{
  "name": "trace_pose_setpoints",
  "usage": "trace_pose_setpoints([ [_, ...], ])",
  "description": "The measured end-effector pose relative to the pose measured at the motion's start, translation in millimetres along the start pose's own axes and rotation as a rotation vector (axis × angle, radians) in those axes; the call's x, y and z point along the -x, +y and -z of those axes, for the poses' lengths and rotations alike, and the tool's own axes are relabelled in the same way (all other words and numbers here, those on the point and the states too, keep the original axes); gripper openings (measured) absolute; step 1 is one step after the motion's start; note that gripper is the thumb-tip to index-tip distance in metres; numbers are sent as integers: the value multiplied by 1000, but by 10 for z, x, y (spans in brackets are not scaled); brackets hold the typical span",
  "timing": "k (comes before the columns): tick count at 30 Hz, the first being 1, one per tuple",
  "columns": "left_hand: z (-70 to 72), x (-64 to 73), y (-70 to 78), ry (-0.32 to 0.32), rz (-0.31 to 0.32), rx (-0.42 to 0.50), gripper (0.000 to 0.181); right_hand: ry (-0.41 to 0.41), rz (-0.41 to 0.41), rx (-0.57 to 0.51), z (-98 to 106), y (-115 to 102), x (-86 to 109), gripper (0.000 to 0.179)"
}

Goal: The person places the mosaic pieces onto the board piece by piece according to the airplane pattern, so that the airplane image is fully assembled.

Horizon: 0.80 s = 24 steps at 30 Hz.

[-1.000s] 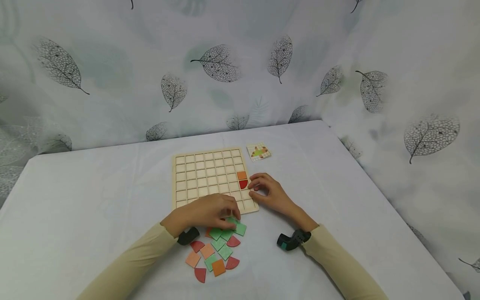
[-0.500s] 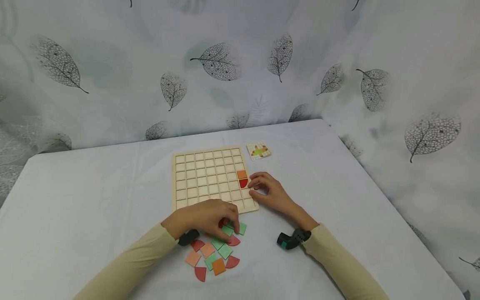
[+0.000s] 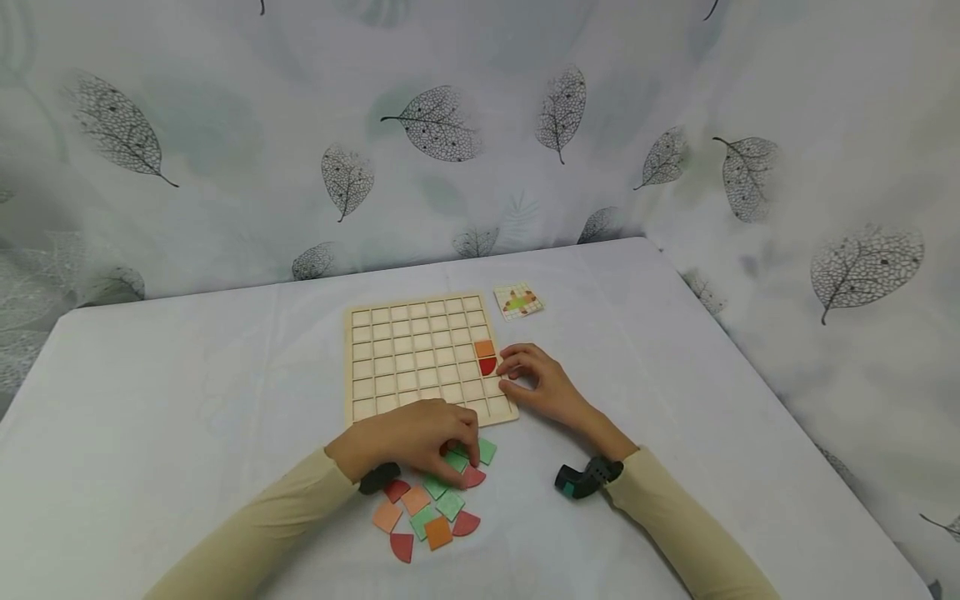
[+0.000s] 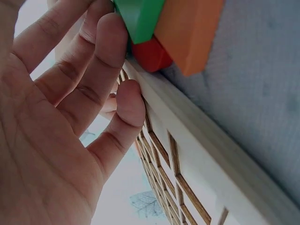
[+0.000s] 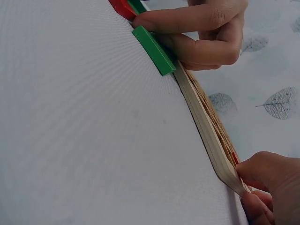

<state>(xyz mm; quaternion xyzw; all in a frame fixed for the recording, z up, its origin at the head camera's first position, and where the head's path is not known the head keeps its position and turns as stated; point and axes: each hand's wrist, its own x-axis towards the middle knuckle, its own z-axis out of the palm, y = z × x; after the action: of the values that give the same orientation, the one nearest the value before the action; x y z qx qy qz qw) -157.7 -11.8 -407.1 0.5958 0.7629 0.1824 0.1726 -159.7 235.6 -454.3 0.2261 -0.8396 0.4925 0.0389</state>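
In the head view, my left hand (image 3: 416, 435) reaches over loose flat pieces at the near edge of a wooden grid board (image 3: 348, 358). Its thumb and index tips rest by a red quarter-circle piece (image 3: 474, 477) and green squares (image 3: 450, 505); the right wrist view shows a fingertip against the red piece (image 5: 123, 8), beside a green square (image 5: 154, 50). Whether it pinches one is partly hidden. My right hand (image 3: 546, 388) touches the board's right edge with bent, relaxed fingers, near a red quarter-circle (image 3: 487, 367) and an orange square (image 3: 484, 348) set in cells.
A small pattern card (image 3: 517, 302) lies beyond the board's far right corner. Nearer me are an orange square (image 3: 438, 533), peach squares (image 3: 387, 516) and more red quarter-circles (image 3: 402, 547). The table has a white cloth (image 3: 187, 400); leaf-patterned fabric (image 3: 465, 200) hangs behind.
My left hand has drawn slightly nearer me, its thumb shifting from the green squares towards the red quarter-circle. That piece and a green square have slid a little. The right hand stays put.
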Motion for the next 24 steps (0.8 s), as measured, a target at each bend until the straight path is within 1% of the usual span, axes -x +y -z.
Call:
trace_pose_setpoints([
  [4,0,4,11,-8,9,-12,22,1,0,-3,-7,-59,-5,17],
  [11,5,12,18,9,-3,-48,21,-12,3,-1,52,-361,-2,15],
  [18,-4,9,10,9,-3,-39,19,-9,18,-4,60,-366,6,15],
  [24,4,-6,-27,26,-2,42,17,-9,13,-2,65,-371,11,16],
])
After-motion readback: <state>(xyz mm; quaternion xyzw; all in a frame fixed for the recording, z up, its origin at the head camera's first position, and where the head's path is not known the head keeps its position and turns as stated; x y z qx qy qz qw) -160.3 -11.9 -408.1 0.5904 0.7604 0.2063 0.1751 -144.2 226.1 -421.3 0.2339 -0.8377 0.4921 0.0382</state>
